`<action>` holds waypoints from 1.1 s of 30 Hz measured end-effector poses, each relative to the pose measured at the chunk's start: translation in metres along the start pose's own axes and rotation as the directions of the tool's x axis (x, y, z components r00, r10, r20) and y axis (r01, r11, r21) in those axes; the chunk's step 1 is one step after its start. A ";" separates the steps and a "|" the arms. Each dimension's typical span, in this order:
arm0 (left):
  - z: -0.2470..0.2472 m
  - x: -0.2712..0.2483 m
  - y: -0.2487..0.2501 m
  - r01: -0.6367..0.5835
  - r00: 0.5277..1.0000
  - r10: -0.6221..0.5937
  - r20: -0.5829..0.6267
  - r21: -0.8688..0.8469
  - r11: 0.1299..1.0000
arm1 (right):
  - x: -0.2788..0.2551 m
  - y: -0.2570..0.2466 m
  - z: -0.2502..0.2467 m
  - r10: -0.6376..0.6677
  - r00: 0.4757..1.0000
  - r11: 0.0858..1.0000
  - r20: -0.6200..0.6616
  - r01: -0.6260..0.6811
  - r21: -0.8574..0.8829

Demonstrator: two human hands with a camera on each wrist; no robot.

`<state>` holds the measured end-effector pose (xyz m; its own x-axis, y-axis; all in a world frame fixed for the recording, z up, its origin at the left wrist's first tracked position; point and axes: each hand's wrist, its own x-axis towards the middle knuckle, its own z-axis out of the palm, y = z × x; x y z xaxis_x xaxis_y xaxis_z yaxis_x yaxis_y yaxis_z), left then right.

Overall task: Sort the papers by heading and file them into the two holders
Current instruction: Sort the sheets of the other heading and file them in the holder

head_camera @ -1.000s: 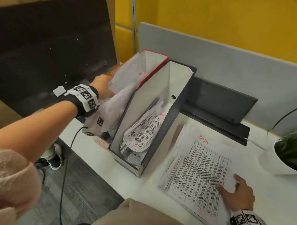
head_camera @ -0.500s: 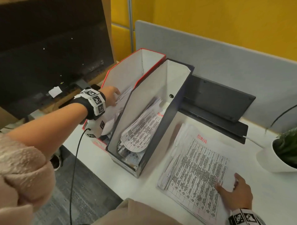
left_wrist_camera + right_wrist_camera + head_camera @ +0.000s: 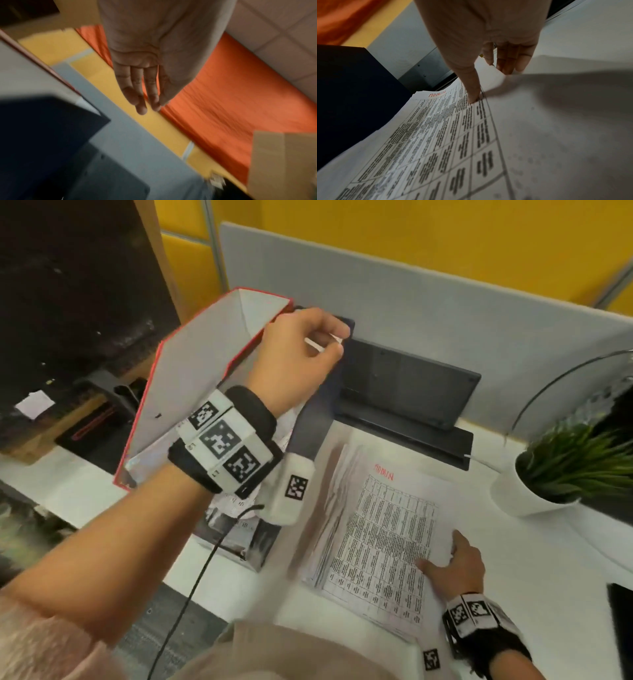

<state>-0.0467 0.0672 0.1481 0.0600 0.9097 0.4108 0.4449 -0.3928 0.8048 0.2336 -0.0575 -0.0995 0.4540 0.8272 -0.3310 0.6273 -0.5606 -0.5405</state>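
A stack of printed table sheets (image 3: 383,529) lies on the white desk, its top sheet headed ADMIN (image 3: 437,94) in red. My right hand (image 3: 445,556) rests on the stack's near right corner, thumb pressing on the print (image 3: 473,97), fingers at the sheet's edge. The red-edged holder (image 3: 205,364) stands at the left. Beside it is the dark blue holder (image 3: 311,422), largely hidden by my left wrist. My left hand (image 3: 329,340) hovers above the holders' tall ends. It holds nothing, and its fingers (image 3: 140,105) are nearly straight in the left wrist view.
A potted plant (image 3: 561,470) in a white pot stands at the right. A dark box (image 3: 407,385) sits against the grey partition (image 3: 445,302) behind the stack. A dark monitor (image 3: 68,285) fills the left. A black object (image 3: 621,628) pokes in at the right edge.
My left hand let go of the sheet in the red holder, then rose and swung right over the holders. My right hand stayed on the stack.
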 end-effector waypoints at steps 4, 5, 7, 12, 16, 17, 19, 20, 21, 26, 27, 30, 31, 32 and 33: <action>0.072 -0.037 -0.009 -0.007 0.984 -0.002 0.178 0.049 0.999 | -0.004 -0.001 0.000 0.012 1.000 1.000 0.011 -0.012 0.002; 0.088 -0.048 -0.019 0.010 0.969 -0.044 0.245 0.136 0.991 | -0.005 -0.002 -0.001 0.013 1.000 1.000 0.015 -0.013 -0.001; 0.113 -0.067 -0.044 0.087 0.909 -0.214 0.358 0.339 0.937 | -0.006 -0.002 -0.001 0.018 0.999 1.000 0.031 -0.018 -0.007; 0.137 -0.097 -0.116 0.176 0.656 -0.628 0.418 0.725 0.666 | -0.009 -0.001 0.000 0.035 0.998 0.999 0.054 -0.035 0.003; 0.140 -0.107 -0.141 0.316 0.692 -0.633 0.347 0.643 0.698 | -0.009 -0.001 -0.001 0.038 0.998 0.999 0.047 -0.038 -0.004; 0.140 -0.108 -0.144 0.327 0.718 -0.614 0.327 0.620 0.713 | -0.010 -0.001 -0.001 0.038 0.998 0.999 0.045 -0.037 -0.012; 0.141 -0.108 -0.144 0.355 0.747 -0.593 0.301 0.572 0.739 | -0.012 -0.002 -0.002 0.039 0.999 0.999 0.035 -0.037 -0.039; 0.142 -0.108 -0.144 0.370 0.747 -0.594 0.299 0.556 0.744 | -0.013 -0.003 -0.002 0.038 0.999 0.998 0.022 -0.037 -0.049; 0.144 -0.108 -0.143 0.380 0.744 -0.599 0.298 0.548 0.745 | -0.013 -0.004 -0.002 0.033 0.999 0.998 0.000 -0.033 -0.058; 0.147 -0.108 -0.140 0.341 0.765 -0.569 0.302 0.559 0.755 | -0.017 -0.009 0.002 -0.043 0.998 0.997 -0.046 0.045 0.057; 0.148 -0.109 -0.140 0.321 0.770 -0.557 0.310 0.566 0.760 | -0.017 -0.010 0.002 -0.044 0.999 0.989 -0.015 0.045 0.140; 0.144 -0.113 -0.135 0.279 0.809 -0.500 0.310 0.547 0.789 | -0.017 -0.012 -0.001 -0.018 0.998 0.940 0.059 -0.003 0.341; 0.143 -0.115 -0.134 0.246 0.847 -0.442 0.295 0.520 0.818 | -0.016 -0.012 -0.003 -0.009 0.998 0.926 0.064 -0.016 0.377; 0.142 -0.118 -0.132 0.215 0.885 -0.374 0.276 0.471 0.856 | -0.015 -0.012 -0.004 0.000 0.998 0.916 0.066 -0.026 0.401; 0.141 -0.120 -0.130 0.203 0.912 -0.319 0.257 0.392 0.897 | -0.015 -0.013 -0.006 0.007 0.998 0.910 0.062 -0.032 0.414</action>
<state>0.0146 0.0277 -0.0662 0.1424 0.9898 0.0081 0.7619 -0.1149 0.6375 0.2225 -0.0631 -0.0832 0.4180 0.8242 -0.3822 0.2947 -0.5209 -0.8011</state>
